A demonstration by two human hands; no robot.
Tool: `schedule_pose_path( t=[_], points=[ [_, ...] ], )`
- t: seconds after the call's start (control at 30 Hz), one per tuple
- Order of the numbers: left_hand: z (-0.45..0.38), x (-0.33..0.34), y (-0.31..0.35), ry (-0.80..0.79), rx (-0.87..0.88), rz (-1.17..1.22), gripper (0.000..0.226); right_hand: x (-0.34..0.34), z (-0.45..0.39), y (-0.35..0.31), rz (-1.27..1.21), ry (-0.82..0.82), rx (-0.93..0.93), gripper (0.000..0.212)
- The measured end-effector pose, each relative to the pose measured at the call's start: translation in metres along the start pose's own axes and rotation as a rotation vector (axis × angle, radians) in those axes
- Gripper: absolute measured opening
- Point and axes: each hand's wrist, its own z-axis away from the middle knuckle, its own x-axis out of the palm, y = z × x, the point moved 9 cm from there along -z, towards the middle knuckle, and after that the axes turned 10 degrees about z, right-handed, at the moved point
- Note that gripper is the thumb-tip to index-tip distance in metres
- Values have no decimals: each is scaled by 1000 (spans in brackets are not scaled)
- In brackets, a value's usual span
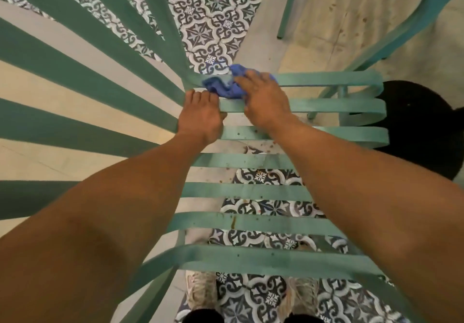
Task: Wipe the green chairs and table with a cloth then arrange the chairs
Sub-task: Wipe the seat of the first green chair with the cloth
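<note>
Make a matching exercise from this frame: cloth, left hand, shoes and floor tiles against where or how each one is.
Things:
1. blue cloth
2. left hand
3. shoes
4. patterned tiles

States:
A. seen through the gaps between the slats
B. resting on a seat slat, holding nothing
C. under the right hand on the far seat slats
D. at the bottom edge, below the chair seat

Pairs: 1-C, 2-B, 3-D, 4-A

The floor (pixel 326 34) is part plain pale slabs, part tiles patterned in dark blue and white. On it stand the green slatted chair (pixel 263 222), a second green chair's leg (pixel 286 9) and the person's two pale shoes (pixel 200 292)
</note>
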Motion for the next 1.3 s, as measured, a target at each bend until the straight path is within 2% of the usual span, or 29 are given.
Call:
schedule_pose_path(
  t=[0.07,0.13,0.23,0.3,0.4,0.47,0.53,0.63,0.7,0.77,0.83,0.87,0.9,1.0,1.03,1.1,1.13,1.2,1.3],
  points=[
    [1,-1,0,13,-10,21,41,-14,40,62,61,75,139,50],
    [1,-2,-1,23,-15,40,39,-28,80,125,138,72,281,50],
    [0,0,-2,26,-14,46,39,-45,109,174,244,52,496,47],
    [-1,1,-2,31,-16,45,39,-39,100,144,186,93,528,36],
    [-1,2,-4,13,-7,37,38,-13,76,23,-141,85,336,16],
    [-1,7,-4,-31,25,-2,40,3,69,-51,-144,54,213,23],
    [-1,10,-5,-42,42,-15,43,0,79,-66,-46,90,155,34],
    [-2,3,-5,27,1,52,41,-10,121,0,127,72,111,35],
    [-1,0,-5,36,-15,58,41,-24,166,87,258,67,275,35],
    [-1,-2,-3,49,0,58,40,-44,215,168,304,42,556,42],
    [-1,0,-4,46,3,55,40,-54,238,193,303,13,737,48],
    [0,1,-4,50,4,58,39,-53,232,180,309,24,729,44],
    [0,0,-4,58,5,64,39,-47,214,150,335,21,642,38],
    [-2,0,-4,43,-7,73,40,-13,142,-5,200,28,214,33],
    [-3,1,-5,34,-10,75,40,-2,126,-55,116,12,146,35],
    [-5,0,-4,29,0,70,42,14,104,-124,-4,-17,125,36],
    [-6,1,-5,25,1,65,42,16,104,-137,-13,-15,133,33],
    [-5,2,-6,19,0,61,41,14,127,-122,-29,-10,80,30],
    [-4,0,-6,16,-8,85,39,4,182,-33,57,-101,51,32]
  ],
)
